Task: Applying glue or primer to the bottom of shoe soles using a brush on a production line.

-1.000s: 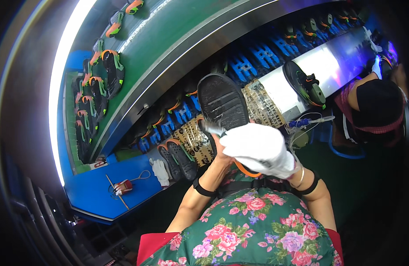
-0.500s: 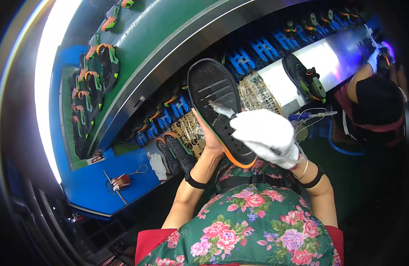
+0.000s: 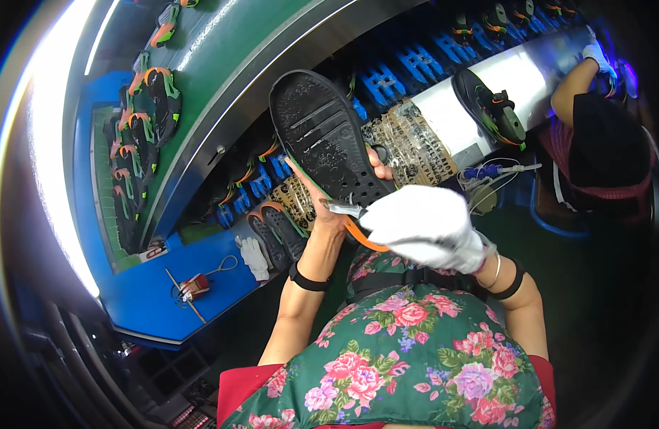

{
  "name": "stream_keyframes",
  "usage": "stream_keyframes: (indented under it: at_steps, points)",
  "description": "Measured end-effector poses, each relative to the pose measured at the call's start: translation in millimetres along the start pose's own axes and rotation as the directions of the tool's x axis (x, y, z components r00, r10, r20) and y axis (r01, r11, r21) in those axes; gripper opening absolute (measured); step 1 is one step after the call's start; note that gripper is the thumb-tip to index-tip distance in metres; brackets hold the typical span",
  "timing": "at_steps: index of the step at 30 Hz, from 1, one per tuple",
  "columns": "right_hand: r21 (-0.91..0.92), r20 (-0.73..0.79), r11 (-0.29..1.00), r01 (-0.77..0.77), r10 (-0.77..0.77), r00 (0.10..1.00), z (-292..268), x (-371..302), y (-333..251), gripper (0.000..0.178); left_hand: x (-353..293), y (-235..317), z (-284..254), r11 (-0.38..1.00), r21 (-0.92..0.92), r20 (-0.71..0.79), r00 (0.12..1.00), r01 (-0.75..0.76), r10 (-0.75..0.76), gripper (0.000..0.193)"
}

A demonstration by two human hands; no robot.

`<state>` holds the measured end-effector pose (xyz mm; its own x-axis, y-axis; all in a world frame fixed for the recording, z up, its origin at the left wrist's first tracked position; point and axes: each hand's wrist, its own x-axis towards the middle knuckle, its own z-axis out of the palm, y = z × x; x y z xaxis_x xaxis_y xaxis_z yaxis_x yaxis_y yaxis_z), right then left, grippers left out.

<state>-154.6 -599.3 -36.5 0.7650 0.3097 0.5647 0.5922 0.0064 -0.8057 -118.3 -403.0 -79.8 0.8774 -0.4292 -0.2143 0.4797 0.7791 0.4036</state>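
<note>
A black clog-like shoe (image 3: 321,132) with grooves, small holes and an orange edge is held up in front of me, its broad face toward me. My bare left hand (image 3: 326,207) grips it from beneath. Its fingers curl round the far right side. My right hand (image 3: 422,225), in a white glove, is closed on a small tool (image 3: 342,208) with a shiny grey tip, whose exact kind I cannot make out. That tip lies over the shoe's near left edge, by my left hand. Bits of shiny residue show on the black surface.
A strip covered with printed tape and a metal plate bears another black shoe (image 3: 487,107). Blue holders (image 3: 383,82) line the back. Left are a blue table (image 3: 151,293), a white glove (image 3: 254,257) and a green conveyor (image 3: 208,64) with shoes. A co-worker (image 3: 608,150) sits right.
The shoe has shifted up and left. The tool's tip has moved from the middle of its face down to the near left edge. My right hand has come slightly nearer and left.
</note>
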Motion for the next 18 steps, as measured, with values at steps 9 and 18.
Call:
stream_keyframes:
  at_steps: [9, 18]
  points:
    - [0.001, -0.029, 0.998, -0.062, 0.062, 0.998, -0.2, -8.0, 1.2, 0.022, 12.0, 6.1, 0.0, 0.998, -0.001, 0.056, 0.997, -0.059, 0.059, 0.118]
    - [-0.027, 0.003, 0.999, -0.043, 0.043, 0.999, -5.5, -12.2, 0.4, 0.022, 25.1, 9.4, 3.1, 0.99, 0.053, 0.141, 0.982, -0.133, 0.125, 0.118]
